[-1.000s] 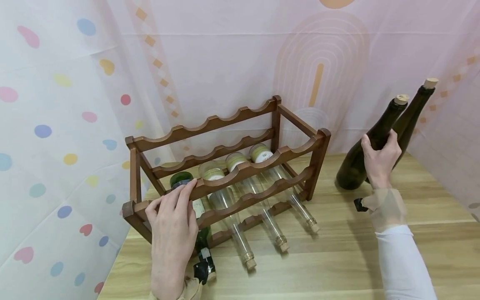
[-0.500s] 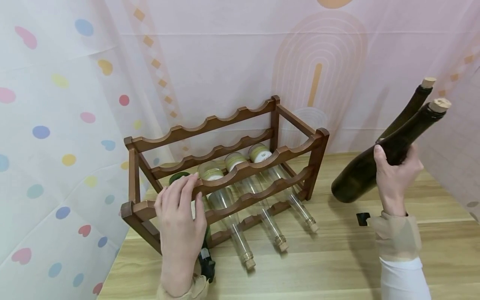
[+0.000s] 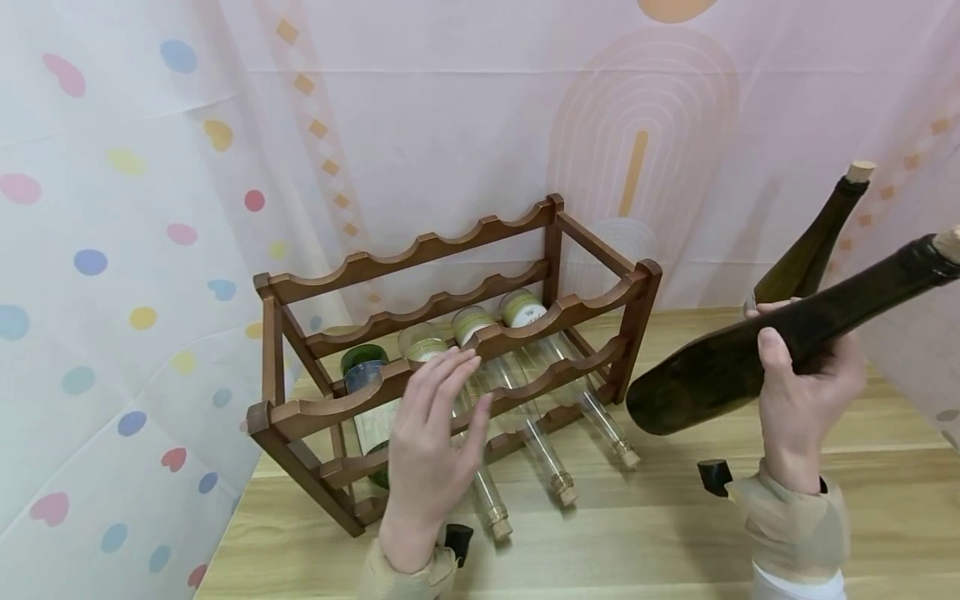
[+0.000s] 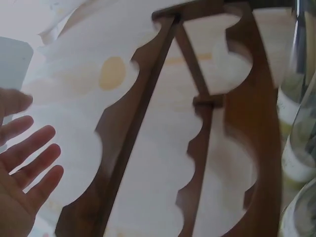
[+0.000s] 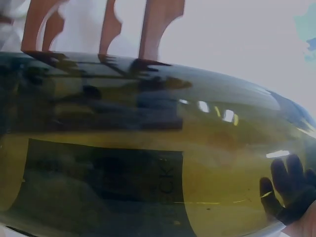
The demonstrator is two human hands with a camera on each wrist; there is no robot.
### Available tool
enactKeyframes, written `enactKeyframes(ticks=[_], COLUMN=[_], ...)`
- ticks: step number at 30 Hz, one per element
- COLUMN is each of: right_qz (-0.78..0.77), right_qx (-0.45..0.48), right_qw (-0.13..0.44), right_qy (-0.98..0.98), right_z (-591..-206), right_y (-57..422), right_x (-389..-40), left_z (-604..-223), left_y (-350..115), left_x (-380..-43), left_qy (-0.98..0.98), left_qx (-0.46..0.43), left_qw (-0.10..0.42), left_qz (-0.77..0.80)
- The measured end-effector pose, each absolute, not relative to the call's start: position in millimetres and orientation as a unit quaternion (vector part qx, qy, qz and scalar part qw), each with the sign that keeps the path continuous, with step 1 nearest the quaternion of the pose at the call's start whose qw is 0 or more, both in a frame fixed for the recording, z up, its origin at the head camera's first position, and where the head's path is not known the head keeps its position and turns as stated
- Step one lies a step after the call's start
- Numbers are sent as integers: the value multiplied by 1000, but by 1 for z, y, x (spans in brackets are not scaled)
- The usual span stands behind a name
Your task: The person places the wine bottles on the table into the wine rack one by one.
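Observation:
My right hand (image 3: 810, 408) grips a dark green wine bottle (image 3: 697, 383) round its middle. The bottle is tipped well over, base toward the rack and corked neck up to the right. In the right wrist view its glass (image 5: 222, 123) fills most of the picture, a dark label showing through. My left hand (image 3: 431, 450) holds nothing; its fingers are extended in front of the wooden wine rack (image 3: 592, 242). The left wrist view has this hand (image 4: 24, 173) at the left, beside the scalloped rails. On the lower tier lie a green bottle (image 3: 367, 375) and several clear corked bottles (image 3: 543, 450).
Another dark corked bottle (image 3: 802, 258) stands behind my right hand, near the back of the wooden table (image 3: 600, 542). A patterned cloth (image 3: 450, 125) hangs behind the rack and along the sides. The rack's upper tier bears no bottles.
My right hand has raised the bottle from beside the other dark one and tilted it, bringing its base leftward. My left hand has come off the front rail and shifted right.

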State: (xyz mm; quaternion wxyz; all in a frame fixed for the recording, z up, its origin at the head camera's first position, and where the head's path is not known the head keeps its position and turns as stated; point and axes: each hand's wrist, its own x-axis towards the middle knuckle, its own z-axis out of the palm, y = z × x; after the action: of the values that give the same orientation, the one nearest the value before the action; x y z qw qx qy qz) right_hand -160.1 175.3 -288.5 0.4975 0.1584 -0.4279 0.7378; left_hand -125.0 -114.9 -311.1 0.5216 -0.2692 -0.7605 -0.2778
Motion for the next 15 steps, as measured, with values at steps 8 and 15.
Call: enactKeyframes(ticks=[8, 15], right_qz=[759, 802], right_qx=[212, 234], right_qw=[482, 453], right_qy=[-382, -313], right_z=[-290, -292], right_y=[161, 151], right_x=[-146, -141], left_z=[-324, -336], left_y=[-100, -79], left_x=[-133, -136], left_qy=[-789, -808], left_qx=[-307, -341], left_qw=[433, 376], left_qz=[-308, -300])
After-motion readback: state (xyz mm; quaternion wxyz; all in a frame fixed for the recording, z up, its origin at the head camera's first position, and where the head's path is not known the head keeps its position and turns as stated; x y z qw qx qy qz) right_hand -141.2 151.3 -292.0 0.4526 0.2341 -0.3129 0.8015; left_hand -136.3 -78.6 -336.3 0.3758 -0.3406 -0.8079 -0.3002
